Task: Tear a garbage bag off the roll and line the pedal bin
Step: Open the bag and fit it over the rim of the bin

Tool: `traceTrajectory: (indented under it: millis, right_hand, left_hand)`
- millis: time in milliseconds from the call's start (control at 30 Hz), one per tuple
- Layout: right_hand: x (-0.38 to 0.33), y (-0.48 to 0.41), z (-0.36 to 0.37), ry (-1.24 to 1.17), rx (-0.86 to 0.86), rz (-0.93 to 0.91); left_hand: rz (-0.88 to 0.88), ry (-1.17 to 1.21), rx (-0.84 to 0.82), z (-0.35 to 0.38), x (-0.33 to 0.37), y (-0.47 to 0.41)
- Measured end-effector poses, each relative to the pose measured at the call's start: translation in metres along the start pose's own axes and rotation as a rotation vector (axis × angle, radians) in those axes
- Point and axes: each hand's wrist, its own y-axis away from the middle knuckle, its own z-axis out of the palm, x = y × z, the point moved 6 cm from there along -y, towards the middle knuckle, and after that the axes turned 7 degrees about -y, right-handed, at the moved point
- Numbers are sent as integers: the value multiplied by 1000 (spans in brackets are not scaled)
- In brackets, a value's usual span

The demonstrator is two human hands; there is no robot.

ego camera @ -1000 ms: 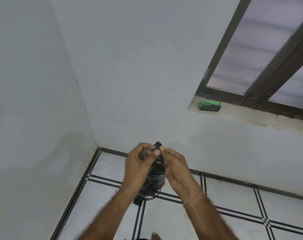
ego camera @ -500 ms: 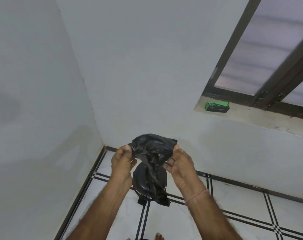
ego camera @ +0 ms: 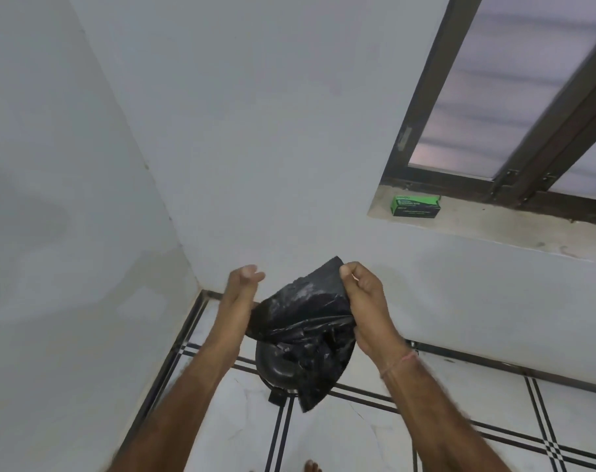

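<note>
My right hand [ego camera: 364,301] pinches the top corner of a crumpled black garbage bag [ego camera: 303,318], which hangs partly unfolded in front of me. My left hand [ego camera: 243,287] is beside the bag's left edge with its fingertips pressed together, and no plastic shows between them. Directly below the bag stands the black pedal bin [ego camera: 276,366] on the tiled floor, lid down, with its pedal [ego camera: 276,397] pointing towards me. The bag hides the bin's right side.
A green box of garbage bags [ego camera: 415,206] lies on the window sill [ego camera: 494,229] at the upper right. The bin stands near the room's corner, white walls to the left and behind. My toes [ego camera: 311,466] show at the bottom edge.
The folded bag has been opened out from a small wad into a loose sheet. My right hand has lifted its corner to the right, and my left hand has come off the top edge.
</note>
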Motion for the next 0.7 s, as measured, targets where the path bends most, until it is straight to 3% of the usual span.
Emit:
traceTrajectory:
  millis: [133, 367, 433, 500, 567, 700]
  right_hand:
    - [-15, -8, 5, 47, -126, -2]
    - [-30, -30, -13, 60, -274, 114]
    - [-30, -39, -20, 216, -215, 48]
    - [-37, -45, -33, 594, 13, -188]
    - [-45, -24, -38, 650, 223, -336]
    - [-8, 16, -8, 268, -98, 72]
  left_hand:
    - [53, -79, -414, 45, 28, 2]
    - [45, 107, -517, 64, 23, 5]
    - [3, 162, -463, 72, 25, 6]
    - [-10, 211, -318, 76, 27, 5]
    - [7, 240, -179, 77, 28, 5]
    - [-45, 367, -125, 86, 17, 5]
